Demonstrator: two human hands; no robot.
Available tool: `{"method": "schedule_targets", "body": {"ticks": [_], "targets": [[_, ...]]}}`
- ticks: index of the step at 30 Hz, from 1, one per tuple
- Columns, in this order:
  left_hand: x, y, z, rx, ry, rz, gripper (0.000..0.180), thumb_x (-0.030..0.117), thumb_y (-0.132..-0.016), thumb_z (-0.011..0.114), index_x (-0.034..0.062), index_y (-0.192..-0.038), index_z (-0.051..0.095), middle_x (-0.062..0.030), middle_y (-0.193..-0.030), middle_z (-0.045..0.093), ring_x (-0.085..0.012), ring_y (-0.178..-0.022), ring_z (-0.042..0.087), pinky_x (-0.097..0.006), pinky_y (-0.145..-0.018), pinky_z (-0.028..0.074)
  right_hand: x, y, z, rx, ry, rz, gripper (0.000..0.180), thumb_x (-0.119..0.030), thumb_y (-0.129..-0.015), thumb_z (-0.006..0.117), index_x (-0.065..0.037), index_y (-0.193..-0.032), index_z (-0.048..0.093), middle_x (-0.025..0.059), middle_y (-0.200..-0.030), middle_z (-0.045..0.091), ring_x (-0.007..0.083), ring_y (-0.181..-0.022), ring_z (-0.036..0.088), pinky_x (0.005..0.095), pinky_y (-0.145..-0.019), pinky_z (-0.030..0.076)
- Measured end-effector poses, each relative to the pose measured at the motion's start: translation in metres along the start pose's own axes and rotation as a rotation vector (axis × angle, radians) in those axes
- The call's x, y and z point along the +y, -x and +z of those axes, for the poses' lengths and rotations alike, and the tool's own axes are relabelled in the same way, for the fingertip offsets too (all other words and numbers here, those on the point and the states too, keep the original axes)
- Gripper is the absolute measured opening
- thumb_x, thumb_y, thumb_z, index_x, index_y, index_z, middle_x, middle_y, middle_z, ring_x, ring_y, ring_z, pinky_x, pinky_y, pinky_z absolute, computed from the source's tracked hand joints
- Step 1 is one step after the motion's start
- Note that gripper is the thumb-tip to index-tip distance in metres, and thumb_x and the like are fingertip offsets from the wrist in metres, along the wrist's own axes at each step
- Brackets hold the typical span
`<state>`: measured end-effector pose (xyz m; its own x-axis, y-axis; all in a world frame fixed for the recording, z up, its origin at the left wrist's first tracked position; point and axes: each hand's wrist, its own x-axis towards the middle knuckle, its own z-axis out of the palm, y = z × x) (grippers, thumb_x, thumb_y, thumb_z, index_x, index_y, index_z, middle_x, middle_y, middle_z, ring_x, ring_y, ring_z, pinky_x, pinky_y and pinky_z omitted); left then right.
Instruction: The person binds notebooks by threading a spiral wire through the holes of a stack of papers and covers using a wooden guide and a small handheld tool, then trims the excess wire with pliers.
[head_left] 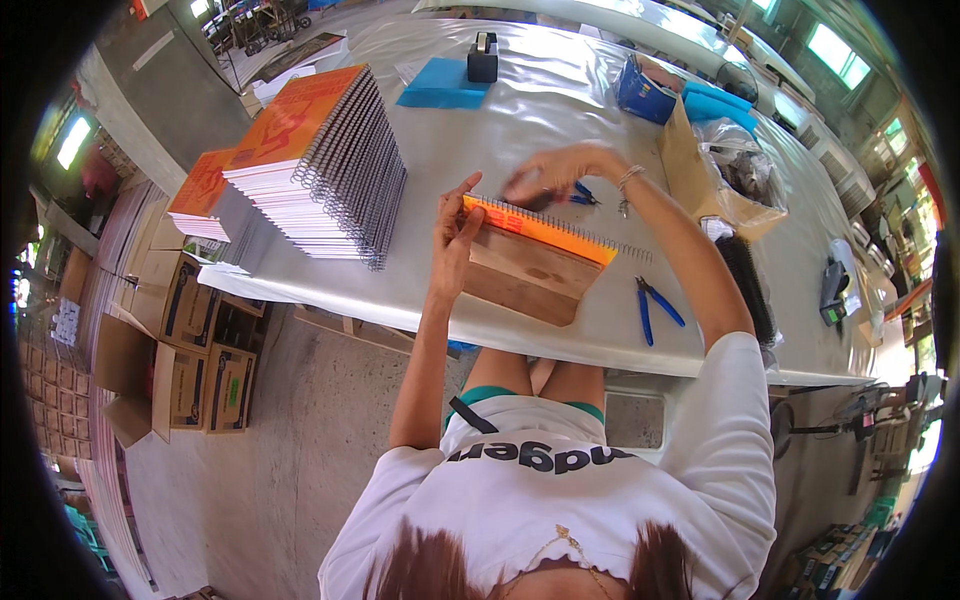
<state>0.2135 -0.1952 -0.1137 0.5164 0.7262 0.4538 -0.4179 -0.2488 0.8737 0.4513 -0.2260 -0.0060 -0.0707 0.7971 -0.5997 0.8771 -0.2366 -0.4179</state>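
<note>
You are in a notebook-binding workshop: a tall stack of spiral-bound notebooks sits on a long plastic-covered desk, cardboard cartons crowd the bare concrete floor, and blue pliers lie beside your work.

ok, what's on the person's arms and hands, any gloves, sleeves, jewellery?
No gloves: left hand and right hand are bare. Forearms are uncovered; short white T-shirt sleeves end at the upper arms. A thin silvery bracelet with a small dangling piece sits on the right wrist.

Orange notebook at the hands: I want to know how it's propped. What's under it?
A wooden block on the table supports the orange notebook; the block's top is covered.
</note>
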Motion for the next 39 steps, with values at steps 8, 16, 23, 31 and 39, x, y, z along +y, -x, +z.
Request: {"method": "schedule_targets", "body": {"ticks": [8, 16, 23, 31, 39], "targets": [[0.002, 0.002, -0.004, -0.008, -0.024, 0.020, 0.045, 0.021, -0.102, 0.058, 0.0095, -0.146, 0.053, 0.0008, -0.112, 0.046, -0.0108, -0.095, 0.038, -0.023, -0.092, 0.034, -0.001, 0.010, -0.014, 0.099, -0.467, -0.277, 0.075, -0.068, -0.082, 0.067, -0.013, -0.133, 0.064, 0.0094, -0.112, 0.067, 0.0201, -0.090, 0.065, 0.0322, -0.076, 0.058], [-0.005, -0.001, -0.009, -0.039, -0.028, 0.016, 0.047, 0.016, -0.103, 0.055, 0.0073, -0.149, 0.049, -0.0009, -0.117, 0.045, -0.0125, -0.100, 0.041, -0.025, -0.095, 0.034, -0.024, 0.008, -0.004, 0.075, -0.406, -0.283, 0.076, -0.066, -0.086, 0.066, -0.013, -0.139, 0.059, 0.0093, -0.112, 0.064, 0.0163, -0.088, 0.064, 0.0300, -0.076, 0.058], [-0.006, -0.001, -0.006, -0.039, 0.082, -0.026, 0.045, 0.016, -0.103, 0.057, 0.0041, -0.146, 0.052, -0.0034, -0.124, 0.049, -0.0145, -0.116, 0.045, -0.027, -0.104, 0.034, -0.025, 0.011, -0.004, 0.072, -0.429, -0.281, 0.080, -0.068, -0.083, 0.068, -0.016, -0.142, 0.057, 0.0074, -0.117, 0.063, 0.0147, -0.088, 0.062, 0.0279, -0.077, 0.056], [0.003, 0.025, 0.021, 0.198, 0.093, 0.023, 0.033, 0.026, -0.100, 0.064, 0.0032, -0.124, 0.065, -0.0082, -0.130, 0.058, -0.0153, -0.118, 0.049, -0.030, -0.105, 0.036, 0.078, 0.049, 0.017, 0.249, -0.301, 0.016, 0.081, -0.070, -0.081, 0.069, -0.017, -0.142, 0.056, 0.0085, -0.113, 0.066, 0.0154, -0.084, 0.063, 0.0288, -0.075, 0.055], [0.022, 0.065, 0.052, 0.197, 0.002, -0.163, 0.032, 0.023, -0.099, 0.067, 0.0062, -0.126, 0.065, -0.0046, -0.126, 0.059, -0.0114, -0.106, 0.050, -0.026, -0.097, 0.040, 0.152, 0.116, 0.208, 1.161, 0.057, 0.384, 0.089, -0.054, -0.085, 0.072, -0.011, -0.153, 0.036, 0.0278, -0.144, 0.045, 0.0481, -0.135, 0.039, 0.0562, -0.115, 0.026]]}}
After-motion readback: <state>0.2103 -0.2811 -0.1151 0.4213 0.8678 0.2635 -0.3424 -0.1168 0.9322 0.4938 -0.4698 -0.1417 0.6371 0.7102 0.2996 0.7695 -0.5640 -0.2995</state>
